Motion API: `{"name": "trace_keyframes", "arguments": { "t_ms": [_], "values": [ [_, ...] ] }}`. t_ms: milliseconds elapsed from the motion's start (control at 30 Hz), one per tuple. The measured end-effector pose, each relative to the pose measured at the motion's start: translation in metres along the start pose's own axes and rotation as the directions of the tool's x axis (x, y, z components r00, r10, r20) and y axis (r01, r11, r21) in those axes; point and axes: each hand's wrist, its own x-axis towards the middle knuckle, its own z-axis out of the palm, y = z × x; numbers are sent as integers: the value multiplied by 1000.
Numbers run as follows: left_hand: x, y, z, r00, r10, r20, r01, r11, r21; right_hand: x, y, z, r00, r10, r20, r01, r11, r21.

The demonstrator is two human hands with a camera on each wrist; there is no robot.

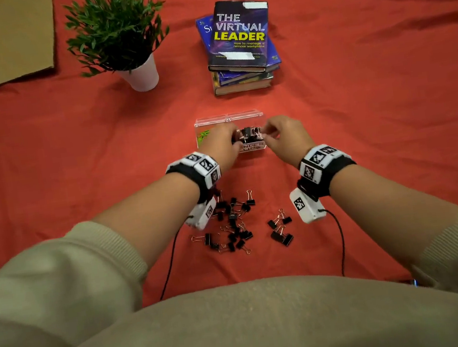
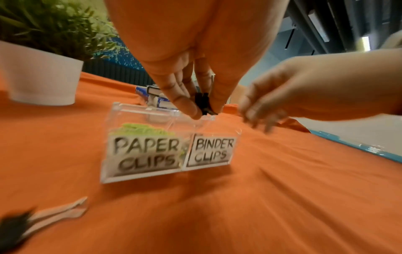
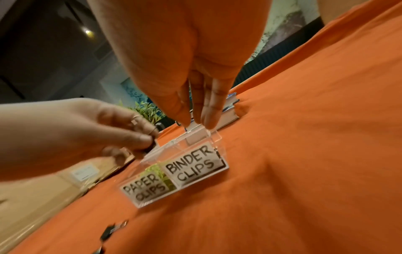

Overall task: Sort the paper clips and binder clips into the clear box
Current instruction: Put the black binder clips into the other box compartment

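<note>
The clear box stands open on the orange cloth, its two compartments labelled PAPER CLIPS and BINDER CLIPS. Green paper clips lie in the left compartment. My left hand pinches a black binder clip just above the binder compartment. My right hand hovers over the box's right rear edge with straight fingers; I see nothing in it. A pile of loose binder clips lies near me, with a smaller group to its right.
A potted plant stands at the back left and a stack of books behind the box. Cardboard covers the far left. Wrist camera cables trail toward my body.
</note>
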Motion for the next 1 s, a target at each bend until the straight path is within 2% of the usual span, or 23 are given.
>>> {"name": "trace_keyframes", "arguments": {
  "t_ms": [33,100,167,233,367,533,567,633,733,833,1000],
  "values": [
    [8,6,-1,1000,14,-8,-14,1000,18,-11,4,-3,999,1,54,0,1000,-15],
    [24,17,0,999,47,0,-46,996,76,-37,11,-5,956,23,293,1,997,-82],
    [34,21,6,997,68,31,-71,989,128,-62,15,-4,844,60,533,34,986,-164],
    [40,20,13,995,76,61,-85,982,171,-84,18,2,764,74,641,73,977,-201],
    [38,14,24,997,42,68,-59,963,261,-113,25,18,760,46,649,144,961,-236],
    [5,12,30,987,143,-68,-124,967,224,-133,28,34,766,-14,643,272,913,-305],
    [-6,11,34,985,170,-26,-161,964,210,-134,28,36,764,-27,644,285,911,-299],
    [-30,5,44,965,206,160,-235,954,188,-133,29,38,764,-53,643,298,912,-280],
    [-59,-9,60,917,141,373,-235,947,221,-128,29,38,771,-69,633,282,928,-242],
    [-73,-17,70,906,92,413,-220,936,275,-125,28,39,785,-65,616,284,922,-265],
    [-79,-18,74,926,72,370,-183,943,276,-126,22,42,803,-81,590,312,901,-300]
  ]
}}
